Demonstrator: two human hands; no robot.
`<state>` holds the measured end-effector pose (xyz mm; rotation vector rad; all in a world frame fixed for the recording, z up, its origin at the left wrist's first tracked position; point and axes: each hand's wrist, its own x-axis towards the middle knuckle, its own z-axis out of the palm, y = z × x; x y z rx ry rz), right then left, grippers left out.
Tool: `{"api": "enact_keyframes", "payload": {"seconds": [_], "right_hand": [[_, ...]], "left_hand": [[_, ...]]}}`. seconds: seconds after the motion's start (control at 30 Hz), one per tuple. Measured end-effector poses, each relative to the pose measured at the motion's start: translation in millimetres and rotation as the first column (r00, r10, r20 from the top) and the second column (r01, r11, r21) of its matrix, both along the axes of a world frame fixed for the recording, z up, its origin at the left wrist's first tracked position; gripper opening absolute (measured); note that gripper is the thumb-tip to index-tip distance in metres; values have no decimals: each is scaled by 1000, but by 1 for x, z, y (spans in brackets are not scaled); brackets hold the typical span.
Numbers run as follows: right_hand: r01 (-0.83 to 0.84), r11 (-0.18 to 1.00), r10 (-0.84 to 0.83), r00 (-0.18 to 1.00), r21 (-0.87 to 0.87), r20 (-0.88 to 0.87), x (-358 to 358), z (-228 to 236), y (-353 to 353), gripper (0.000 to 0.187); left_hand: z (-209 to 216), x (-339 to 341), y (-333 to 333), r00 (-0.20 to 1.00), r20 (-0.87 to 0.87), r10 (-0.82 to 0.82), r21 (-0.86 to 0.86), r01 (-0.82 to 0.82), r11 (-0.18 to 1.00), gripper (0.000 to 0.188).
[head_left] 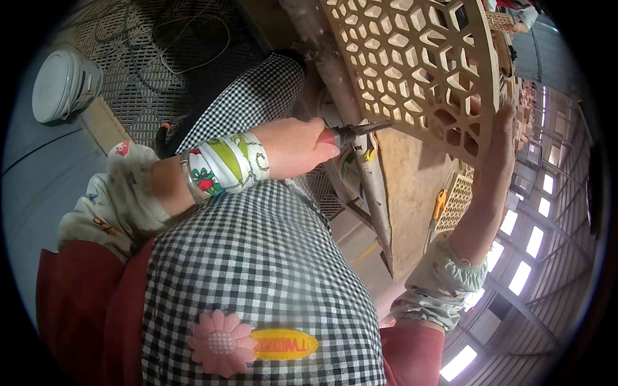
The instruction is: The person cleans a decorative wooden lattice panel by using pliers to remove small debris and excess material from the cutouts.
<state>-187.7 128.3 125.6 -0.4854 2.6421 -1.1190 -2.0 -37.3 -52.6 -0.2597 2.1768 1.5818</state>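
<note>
My left hand (299, 147) is closed around a red-handled tool (347, 135) with a dark collar and a narrow pointed metal end; its exact kind is unclear. The tip reaches the lower edge of a pale wooden lattice panel (412, 71), cut through with many angular openings. Whether the tip touches the wood I cannot tell. At the panel's right corner, my right hand (496, 148) grips its edge, with the fingers partly behind it and showing through the holes. The panel is held tilted above a wooden work surface (405, 186).
A smaller lattice piece (456, 202) lies on the work surface beside an orange-handled tool (440, 204). A white lidded bucket (61, 87) stands at the far left, near slatted flooring (141, 58) with loose cables. Another person's hand (524, 19) shows at the top right.
</note>
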Motion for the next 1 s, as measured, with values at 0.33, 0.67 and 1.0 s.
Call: {"api": "enact_keyframes", "payload": {"seconds": [0.33, 0.67, 1.0], "right_hand": [[135, 917, -121, 991, -376, 61, 15, -11, -7, 58], [216, 806, -222, 973, -551, 57, 33, -23, -6, 44], [229, 765, -250, 967, -602, 50, 32, -22, -6, 46]], "left_hand": [[4, -4, 6, 992, -113, 47, 6, -46, 999, 46], [15, -58, 2, 972, -192, -137, -22, 135, 991, 52], [28, 17, -13, 995, -101, 13, 68, -6, 998, 43]]}}
